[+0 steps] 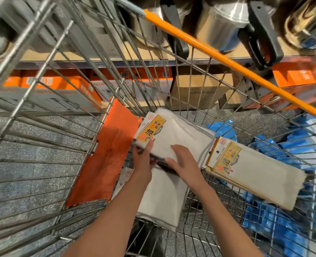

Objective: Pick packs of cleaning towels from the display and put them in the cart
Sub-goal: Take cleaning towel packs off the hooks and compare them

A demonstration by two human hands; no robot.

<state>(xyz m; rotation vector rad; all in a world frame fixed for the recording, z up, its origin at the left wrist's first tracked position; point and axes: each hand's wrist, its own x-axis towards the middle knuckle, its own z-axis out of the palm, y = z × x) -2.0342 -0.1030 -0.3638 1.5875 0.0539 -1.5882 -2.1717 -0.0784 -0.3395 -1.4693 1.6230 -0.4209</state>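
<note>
1. Watching both hands down inside the silver wire shopping cart (pixel 42 127) with its orange handle bar (pixel 227 60). The left hand (pixel 142 162) has its grip pinched on the near corner of a white pack of cleaning towels with a yellow card label (pixel 175 138); the thumb lies over the label end, the fingers are hidden beneath. The right hand (pixel 183 160) lies flat on top of the same pack, grip spread, pressing rather than holding.

2. Risk, my judgement: the held pack sits tilted across a second white towel pack (pixel 162 197) lying under the forearms. Let go from this slant and it may slide toward the orange plastic flap (pixel 105 154) at the cart's left wall, or tip on edge.

3. Risk: the wrapper looks slick; a corner pinch alone could slip if the flat hand lifts first.

4. Cart contents: three packs visible. The held one is in the middle, the second is beneath and nearer me, and a third cream-coloured towel pack with a yellow label (pixel 261 179) lies to the right, just beside the held one. Whether they touch, I cannot tell.

5. Blue packaged goods (pixel 276 219) show at the right; inside or beyond the wire is unclear.

6. Outside the cart: orange and brown boxes (pixel 60 89) on a low shelf, steel pots (pixel 222 25) above.
</note>
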